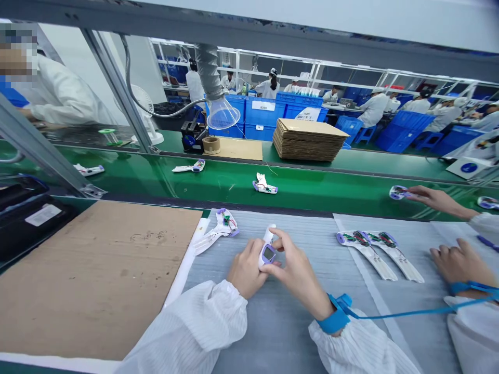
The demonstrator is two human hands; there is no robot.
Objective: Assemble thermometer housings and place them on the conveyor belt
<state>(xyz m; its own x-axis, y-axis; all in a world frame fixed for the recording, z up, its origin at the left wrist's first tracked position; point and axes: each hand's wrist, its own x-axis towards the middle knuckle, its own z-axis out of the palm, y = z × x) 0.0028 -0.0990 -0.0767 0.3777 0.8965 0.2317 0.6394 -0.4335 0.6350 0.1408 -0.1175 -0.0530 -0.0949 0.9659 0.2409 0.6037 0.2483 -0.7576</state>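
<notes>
A white and purple handheld device (268,253) with a small dark screen is held upright between both hands. My left hand (246,267) wraps round its left side and lower part. With thumb and fingers, my right hand (290,259) grips its right side; a blue strap (334,314) circles that wrist. Left of the hands, an open white shell (222,226) with a green circuit board and wires lies on the grey mat (273,322). Two similar open shells (360,241) lie side by side to the right.
Brown cardboard (101,275) covers the left. Behind runs a green belt (230,182) carrying open shells. A co-worker's hand (436,200) holds a shell at the right; another hand (465,262) rests nearby. Stacked cardboard (307,140) and a transparent funnel (224,113) are beyond.
</notes>
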